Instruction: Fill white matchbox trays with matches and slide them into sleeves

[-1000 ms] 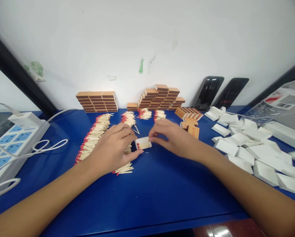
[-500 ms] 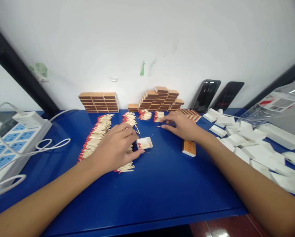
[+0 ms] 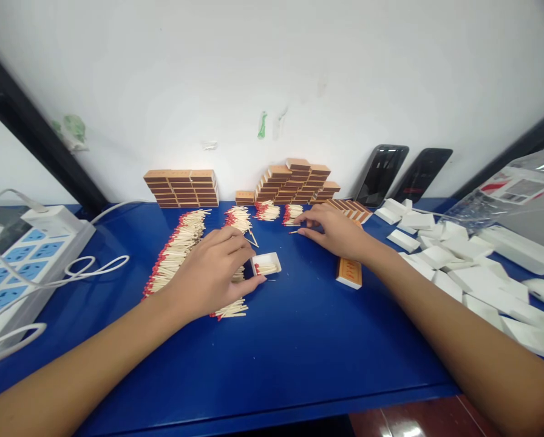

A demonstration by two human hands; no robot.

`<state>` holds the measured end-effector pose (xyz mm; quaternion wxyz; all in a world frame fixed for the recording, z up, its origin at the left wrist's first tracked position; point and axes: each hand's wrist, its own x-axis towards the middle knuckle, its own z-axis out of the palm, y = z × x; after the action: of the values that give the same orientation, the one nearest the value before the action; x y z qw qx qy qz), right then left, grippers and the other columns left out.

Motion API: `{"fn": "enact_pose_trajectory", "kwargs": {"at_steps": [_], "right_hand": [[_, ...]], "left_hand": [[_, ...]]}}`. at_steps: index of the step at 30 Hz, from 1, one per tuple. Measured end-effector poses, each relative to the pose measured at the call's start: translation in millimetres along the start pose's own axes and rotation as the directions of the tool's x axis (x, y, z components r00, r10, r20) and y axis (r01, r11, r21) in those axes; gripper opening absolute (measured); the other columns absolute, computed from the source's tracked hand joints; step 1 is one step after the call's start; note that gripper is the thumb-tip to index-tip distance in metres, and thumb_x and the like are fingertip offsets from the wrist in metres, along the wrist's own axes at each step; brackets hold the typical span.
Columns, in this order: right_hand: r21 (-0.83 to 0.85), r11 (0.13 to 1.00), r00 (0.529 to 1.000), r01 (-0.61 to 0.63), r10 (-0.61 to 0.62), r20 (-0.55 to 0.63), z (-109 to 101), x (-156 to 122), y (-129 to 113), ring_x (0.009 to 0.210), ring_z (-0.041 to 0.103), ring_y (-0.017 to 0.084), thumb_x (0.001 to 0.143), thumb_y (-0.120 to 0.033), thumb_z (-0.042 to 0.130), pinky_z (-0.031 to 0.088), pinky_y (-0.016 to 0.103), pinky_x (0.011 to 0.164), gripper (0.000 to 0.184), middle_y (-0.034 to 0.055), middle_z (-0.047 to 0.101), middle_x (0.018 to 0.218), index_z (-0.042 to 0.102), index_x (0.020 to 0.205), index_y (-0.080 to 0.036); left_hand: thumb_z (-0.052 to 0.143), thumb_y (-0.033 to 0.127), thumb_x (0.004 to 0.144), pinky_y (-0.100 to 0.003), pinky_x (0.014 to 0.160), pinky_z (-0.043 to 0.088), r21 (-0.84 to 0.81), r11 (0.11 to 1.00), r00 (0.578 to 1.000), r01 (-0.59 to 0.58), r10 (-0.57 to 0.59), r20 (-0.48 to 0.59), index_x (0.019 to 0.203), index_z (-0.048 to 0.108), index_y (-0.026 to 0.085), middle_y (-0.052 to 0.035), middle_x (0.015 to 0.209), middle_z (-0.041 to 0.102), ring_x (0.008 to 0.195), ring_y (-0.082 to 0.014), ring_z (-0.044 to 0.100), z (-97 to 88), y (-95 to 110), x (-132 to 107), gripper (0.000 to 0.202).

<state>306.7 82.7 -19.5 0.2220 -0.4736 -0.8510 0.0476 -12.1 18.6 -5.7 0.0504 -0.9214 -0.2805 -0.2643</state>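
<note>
My left hand is curled at the left end of a small white matchbox tray, its thumb along the near side. Several red-headed matches lie in that tray. Farther right, my right hand reaches over the table with thumb and forefinger close together. From the thumb tip a single match sticks out, red head to the left. Just beyond those fingertips is a small pile of matches. An orange matchbox cover lies under my right wrist.
A long row of matches spreads on the blue table. Stacked matchboxes and a stepped stack stand by the wall. Two phones lean there. White trays are heaped right; a power strip lies left.
Both hands stay almost where they were, and the tray has not visibly moved. The view has shifted very slightly.
</note>
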Motion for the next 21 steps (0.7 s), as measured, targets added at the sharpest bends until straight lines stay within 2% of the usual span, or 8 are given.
{"fn": "enact_pose_trajectory", "kwargs": {"at_steps": [7, 14, 21], "right_hand": [[-0.004, 1.000, 1.000, -0.001, 0.001, -0.008, 1.5, 0.9, -0.8, 0.093, 0.061, 0.028, 0.098, -0.032, 0.062, 0.049, 0.040, 0.083, 0.020, 0.0097, 0.067, 0.092, 0.077, 0.105, -0.022], [0.033, 0.999, 1.000, -0.016, 0.016, 0.001, 1.9, 0.7, -3.1, 0.090, 0.060, 0.025, 0.096, -0.030, 0.063, 0.047, 0.037, 0.080, 0.015, 0.0082, 0.066, 0.091, 0.075, 0.094, -0.022], [0.033, 0.999, 0.999, -0.034, 0.033, 0.036, 2.4, 2.6, -0.8, 0.092, 0.059, 0.026, 0.096, -0.031, 0.062, 0.045, 0.037, 0.079, 0.016, 0.0086, 0.067, 0.089, 0.071, 0.087, -0.021]], "left_hand": [[0.075, 0.038, 0.095, -0.045, 0.091, 0.058, -0.013, 1.000, 1.000, -0.005, 0.004, -0.010, 0.104, 0.074, 0.016, -0.0108, 0.102, 0.076, 0.105, -0.0287, 0.067, 1.2, -0.6, -0.3, 0.024], [0.074, 0.038, 0.096, -0.045, 0.091, 0.058, -0.006, 1.000, 1.000, -0.005, 0.005, -0.011, 0.105, 0.074, 0.015, -0.0111, 0.101, 0.076, 0.106, -0.0289, 0.067, 0.4, -0.5, -0.8, 0.025], [0.074, 0.038, 0.096, -0.045, 0.091, 0.058, -0.001, 1.000, 1.000, -0.008, 0.008, 0.001, 0.105, 0.073, 0.016, -0.0106, 0.102, 0.076, 0.105, -0.0289, 0.067, -0.2, -0.2, -0.6, 0.024]]}}
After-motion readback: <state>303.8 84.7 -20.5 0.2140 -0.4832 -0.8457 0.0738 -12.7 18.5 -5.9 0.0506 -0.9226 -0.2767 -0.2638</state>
